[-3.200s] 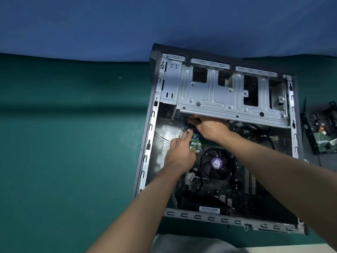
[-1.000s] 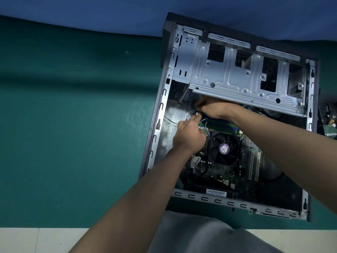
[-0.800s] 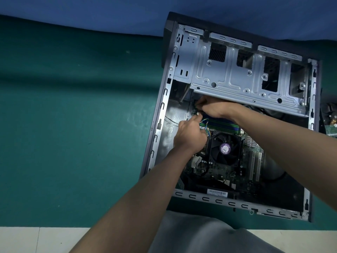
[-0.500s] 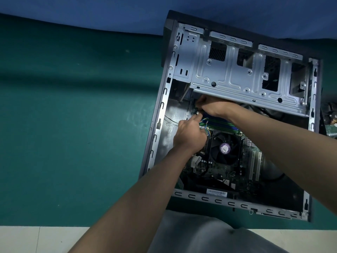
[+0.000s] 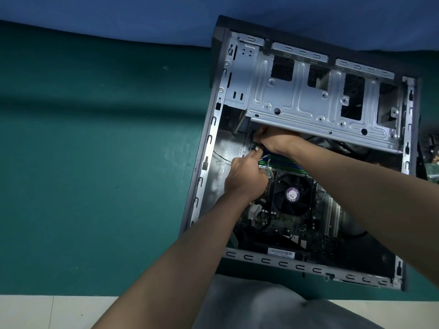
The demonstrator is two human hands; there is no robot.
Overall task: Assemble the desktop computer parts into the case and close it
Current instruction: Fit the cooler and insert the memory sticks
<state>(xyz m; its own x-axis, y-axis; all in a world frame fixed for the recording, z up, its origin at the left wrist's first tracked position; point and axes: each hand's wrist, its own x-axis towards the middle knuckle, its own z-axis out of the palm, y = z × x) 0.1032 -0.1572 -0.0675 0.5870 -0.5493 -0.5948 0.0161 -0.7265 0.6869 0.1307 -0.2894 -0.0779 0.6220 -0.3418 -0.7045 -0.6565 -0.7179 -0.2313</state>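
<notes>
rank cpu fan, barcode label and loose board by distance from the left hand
1. cpu fan, just right of the left hand.
2. barcode label, at the case's near edge.
3. loose board, far right, outside the case.

Teal mat, blue backdrop, silver-grey case, black fan, purple label, green memory sticks.

Green cloth surface, blue backdrop, pale tiled floor, grey fabric

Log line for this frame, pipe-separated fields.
case open, lying on its side | left hand at end of memory slots, beside CPU fan | right hand reaching under drive cage, fingertips hidden | grip: unclear both hands
</notes>
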